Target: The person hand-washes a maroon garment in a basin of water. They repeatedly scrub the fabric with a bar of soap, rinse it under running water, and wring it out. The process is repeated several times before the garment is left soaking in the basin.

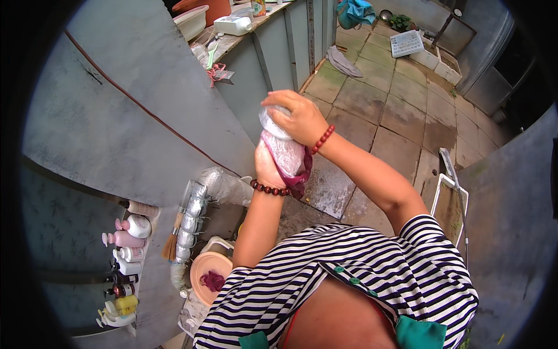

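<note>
In front of me I hold up a bundle of crinkled clear plastic [287,156], partly surrounded by thin magenta material [300,181] that hangs below it. My left hand [267,165] is wrapped round the bundle's left side. At the upper end, the fingers of my right hand [299,116] curl over a whitish, rounded, plastic-like part [271,124]. What lies inside the plastic, I cannot make out. Beaded bracelets circle both wrists.
Pump bottles [125,238] line a shelf at left, near a foil-wrapped pipe [189,221] and a brush [170,247]. A peach basin [208,274] holds magenta material. A cluttered counter [232,35] stands ahead; a grey cloth [344,62] lies on the tiles [363,99].
</note>
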### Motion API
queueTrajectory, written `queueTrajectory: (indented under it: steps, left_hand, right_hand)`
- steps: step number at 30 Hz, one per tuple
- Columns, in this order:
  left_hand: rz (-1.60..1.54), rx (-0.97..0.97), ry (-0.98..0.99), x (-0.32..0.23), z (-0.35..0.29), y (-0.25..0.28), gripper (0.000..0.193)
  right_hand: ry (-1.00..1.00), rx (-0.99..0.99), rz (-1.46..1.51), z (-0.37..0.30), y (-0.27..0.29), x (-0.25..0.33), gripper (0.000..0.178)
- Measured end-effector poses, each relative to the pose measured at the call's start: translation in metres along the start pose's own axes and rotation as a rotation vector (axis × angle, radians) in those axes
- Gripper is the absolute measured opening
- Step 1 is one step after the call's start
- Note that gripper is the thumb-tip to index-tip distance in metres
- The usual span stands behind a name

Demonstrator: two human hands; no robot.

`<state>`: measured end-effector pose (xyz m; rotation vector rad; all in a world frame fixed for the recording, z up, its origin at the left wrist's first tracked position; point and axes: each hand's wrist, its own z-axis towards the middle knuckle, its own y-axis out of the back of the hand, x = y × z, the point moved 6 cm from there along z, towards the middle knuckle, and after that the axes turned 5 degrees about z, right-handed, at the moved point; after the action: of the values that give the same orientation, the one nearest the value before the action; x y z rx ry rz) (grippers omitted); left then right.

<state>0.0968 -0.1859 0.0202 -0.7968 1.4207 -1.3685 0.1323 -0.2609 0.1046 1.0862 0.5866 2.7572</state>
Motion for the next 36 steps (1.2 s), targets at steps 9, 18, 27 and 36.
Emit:
queueTrajectory:
  steps: [9,18,27,36]
  left_hand:
    - [0.052,-0.047,-0.007,-0.001,0.001,0.009,0.044]
    - [-0.086,-0.089,-0.051,-0.007,-0.007,0.016,0.045]
    - [-0.008,0.465,-0.224,-0.015,-0.025,0.019,0.053]
    - [-0.628,0.136,0.112,-0.024,-0.028,0.069,0.045]
  right_hand:
    - [0.029,-0.006,-0.016,0.007,-0.015,0.000,0.021]
    - [0.185,0.067,0.061,-0.005,-0.037,0.024,0.020]
    - [0.207,0.209,0.047,-0.045,-0.054,0.043,0.026]
    - [0.162,0.204,0.137,-0.054,-0.041,0.062,0.022]
